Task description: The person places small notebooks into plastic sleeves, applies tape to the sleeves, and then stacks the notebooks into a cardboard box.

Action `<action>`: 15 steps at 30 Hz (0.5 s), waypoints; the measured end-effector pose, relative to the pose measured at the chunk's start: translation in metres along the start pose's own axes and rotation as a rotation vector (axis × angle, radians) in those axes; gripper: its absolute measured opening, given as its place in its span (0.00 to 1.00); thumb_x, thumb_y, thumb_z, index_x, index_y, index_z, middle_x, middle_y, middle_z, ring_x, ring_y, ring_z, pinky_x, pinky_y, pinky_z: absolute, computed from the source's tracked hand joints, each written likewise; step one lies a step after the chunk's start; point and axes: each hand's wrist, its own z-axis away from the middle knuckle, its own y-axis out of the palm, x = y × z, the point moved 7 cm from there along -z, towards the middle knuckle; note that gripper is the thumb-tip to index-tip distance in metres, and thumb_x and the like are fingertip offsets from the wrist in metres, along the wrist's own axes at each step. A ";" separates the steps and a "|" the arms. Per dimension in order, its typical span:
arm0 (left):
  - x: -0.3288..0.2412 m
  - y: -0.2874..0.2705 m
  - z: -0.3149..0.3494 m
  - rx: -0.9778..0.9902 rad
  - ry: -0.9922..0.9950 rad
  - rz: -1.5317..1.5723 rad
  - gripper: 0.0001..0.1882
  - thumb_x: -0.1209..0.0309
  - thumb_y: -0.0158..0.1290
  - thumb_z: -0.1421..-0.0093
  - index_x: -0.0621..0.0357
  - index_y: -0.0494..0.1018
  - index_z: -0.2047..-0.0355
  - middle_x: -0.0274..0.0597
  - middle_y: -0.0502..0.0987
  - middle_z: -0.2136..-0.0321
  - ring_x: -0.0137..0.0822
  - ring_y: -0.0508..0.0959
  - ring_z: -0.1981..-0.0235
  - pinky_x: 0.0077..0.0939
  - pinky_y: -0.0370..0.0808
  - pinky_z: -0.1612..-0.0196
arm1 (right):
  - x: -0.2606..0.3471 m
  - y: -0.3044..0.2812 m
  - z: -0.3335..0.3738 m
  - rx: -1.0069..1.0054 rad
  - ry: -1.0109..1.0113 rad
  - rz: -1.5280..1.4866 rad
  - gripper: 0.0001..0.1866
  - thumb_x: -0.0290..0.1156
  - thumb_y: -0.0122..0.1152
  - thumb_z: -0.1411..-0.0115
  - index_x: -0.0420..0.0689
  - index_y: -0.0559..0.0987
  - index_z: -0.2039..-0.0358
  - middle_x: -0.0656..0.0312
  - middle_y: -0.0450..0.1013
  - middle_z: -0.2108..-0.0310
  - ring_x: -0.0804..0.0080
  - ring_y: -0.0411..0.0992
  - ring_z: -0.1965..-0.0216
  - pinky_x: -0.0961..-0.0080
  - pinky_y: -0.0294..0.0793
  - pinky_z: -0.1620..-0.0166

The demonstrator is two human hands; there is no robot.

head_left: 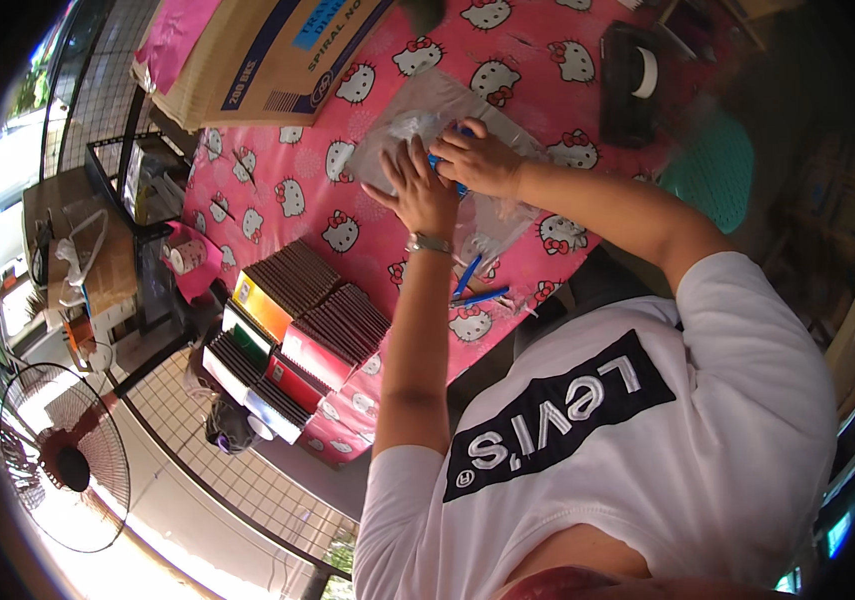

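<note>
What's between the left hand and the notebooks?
Just pink tablecloth lies between the left hand and the notebooks, as the head view shows.

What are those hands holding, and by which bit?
The right hand seems to hold a blue thing; which part is hidden. The left hand spreads over clear plastic, not visibly gripping it.

Clear plastic (409, 122) on a pink tablecloth (292, 235).
I see left hand (415, 185) splayed over the plastic, right hand (480, 160) curled around a blue item (463, 129); scissors (482, 297) nearby.
</note>
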 end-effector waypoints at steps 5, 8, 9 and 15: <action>0.060 0.018 -0.054 0.687 0.267 -0.179 0.15 0.57 0.56 0.51 0.41 0.77 0.62 0.31 0.77 0.58 0.34 0.75 0.54 0.66 0.48 0.43 | 0.009 0.002 0.003 -0.137 0.010 0.187 0.06 0.35 0.52 0.45 0.54 0.76 0.69 0.72 0.68 0.59 0.78 0.62 0.49 0.66 0.54 0.44; 0.145 0.010 -0.044 0.775 0.311 -0.034 0.09 0.63 0.53 0.49 0.51 0.79 0.71 0.45 0.79 0.73 0.46 0.79 0.67 0.47 0.71 0.57 | 0.027 0.003 -0.005 -0.131 -0.026 0.224 0.05 0.34 0.51 0.46 0.54 0.73 0.67 0.73 0.69 0.65 0.78 0.64 0.53 0.65 0.53 0.43; 0.127 -0.003 -0.037 0.698 0.408 0.023 0.07 0.66 0.55 0.52 0.53 0.78 0.74 0.48 0.78 0.76 0.49 0.78 0.72 0.40 0.75 0.63 | 0.018 0.015 0.003 -0.108 0.006 0.231 0.05 0.34 0.51 0.46 0.54 0.73 0.68 0.73 0.69 0.66 0.78 0.65 0.54 0.65 0.53 0.43; -0.003 -0.037 -0.016 0.201 0.295 0.149 0.26 0.65 0.57 0.54 0.57 0.69 0.54 0.47 0.73 0.57 0.47 0.72 0.54 0.43 0.68 0.51 | 0.010 0.005 0.008 -0.134 0.028 0.199 0.05 0.34 0.51 0.45 0.56 0.72 0.67 0.75 0.69 0.72 0.80 0.67 0.57 0.62 0.51 0.41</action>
